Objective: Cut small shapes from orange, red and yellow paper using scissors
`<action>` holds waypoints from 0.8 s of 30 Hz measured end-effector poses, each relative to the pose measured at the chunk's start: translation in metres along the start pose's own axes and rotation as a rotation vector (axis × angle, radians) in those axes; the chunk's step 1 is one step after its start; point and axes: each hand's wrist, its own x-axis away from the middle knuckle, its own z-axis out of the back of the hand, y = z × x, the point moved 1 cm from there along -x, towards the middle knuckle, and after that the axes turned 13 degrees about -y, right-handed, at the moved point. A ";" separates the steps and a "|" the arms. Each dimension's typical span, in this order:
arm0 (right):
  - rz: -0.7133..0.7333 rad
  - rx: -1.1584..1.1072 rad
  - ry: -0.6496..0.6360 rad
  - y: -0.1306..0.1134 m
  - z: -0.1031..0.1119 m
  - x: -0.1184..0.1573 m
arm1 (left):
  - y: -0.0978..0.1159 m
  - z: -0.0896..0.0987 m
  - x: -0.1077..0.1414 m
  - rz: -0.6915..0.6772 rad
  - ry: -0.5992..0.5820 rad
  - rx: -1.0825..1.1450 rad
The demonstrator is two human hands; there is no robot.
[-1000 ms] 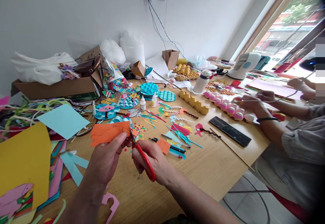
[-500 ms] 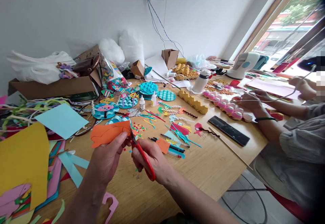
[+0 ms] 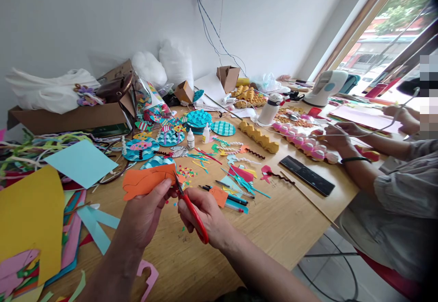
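My left hand point(image 3: 147, 210) pinches a piece of orange paper point(image 3: 140, 181) with a drawn outline, its thumb on top. Red-handled scissors point(image 3: 195, 217) are gripped in my right hand point(image 3: 205, 213), just to the right of it. The scissor blades meet the right end of the orange paper, where a pencil-like line runs. Both hands are above the wooden table point(image 3: 191, 265). A smaller orange paper piece point(image 3: 218, 196) lies beyond my right hand beside several pens point(image 3: 236, 199).
Left are yellow paper point(image 3: 30, 215), a light-blue sheet point(image 3: 82, 163) and a pink scrap point(image 3: 148, 277). Glue bottles point(image 3: 190, 139) and blue paper plates point(image 3: 198, 118) stand farther back. A black phone point(image 3: 307, 175) lies right, near another person's hands point(image 3: 337, 137) at pink egg-carton pieces point(image 3: 304, 144).
The view has shifted slightly, so the table items sit a little farther left. Both hands keep nearly the same pose on the paper and scissors.
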 end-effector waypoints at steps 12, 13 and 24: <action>-0.037 -0.050 0.001 -0.002 0.001 0.001 | -0.003 0.007 -0.001 0.004 -0.075 -0.048; -0.040 -0.049 0.000 -0.001 0.001 0.002 | -0.002 0.007 -0.001 0.005 -0.086 -0.058; -0.031 -0.003 0.002 0.000 0.002 0.003 | 0.007 0.009 -0.001 0.018 -0.160 -0.168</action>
